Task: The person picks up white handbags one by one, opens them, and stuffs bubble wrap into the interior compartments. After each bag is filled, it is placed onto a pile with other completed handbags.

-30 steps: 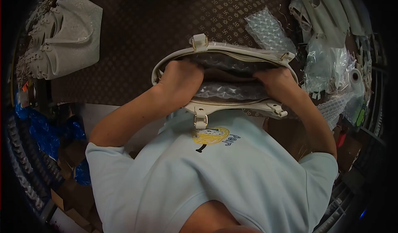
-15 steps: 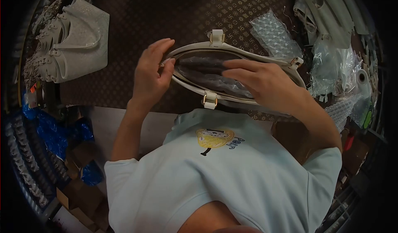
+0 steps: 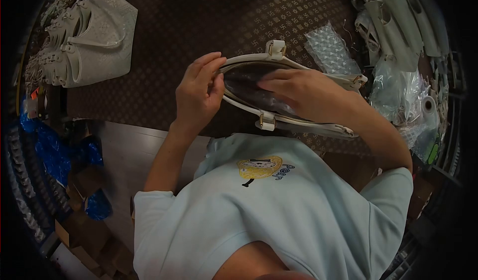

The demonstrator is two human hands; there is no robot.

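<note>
A white handbag [image 3: 249, 58] lies near the front edge of the brown patterned worktop [image 3: 174, 26], directly ahead of the person, its mouth open and a zipper [image 3: 289, 116] running along the inside of the rim. 2 strap tabs with gold-coloured buckles stand out from it, the far tab [image 3: 276, 50] on the far rim and the near tab [image 3: 267, 121] on the near rim. The left hand [image 3: 201, 90] is at the bag's left end, fingers curved against the rim and thumb beside it; whether it pinches the edge I cannot tell. The right hand [image 3: 303, 90] reaches over the right part of the bag with its fingers loosely extended into the mouth, where shiny clear plastic shows dimly; whether they grasp anything I cannot tell. Beyond the bag to the right lies a clear air-cushion sheet [image 3: 328, 46], with clear plastic bags [image 3: 393, 85] and a roll [image 3: 427, 105] farther right. A row of pale handbags [image 3: 102, 46] stands at the worktop's left. Blue plastic [image 3: 52, 153] lies to the lower left. The person wears a pale blue T-shirt [image 3: 279, 205] with a yellow pear print [image 3: 259, 167].
</note>
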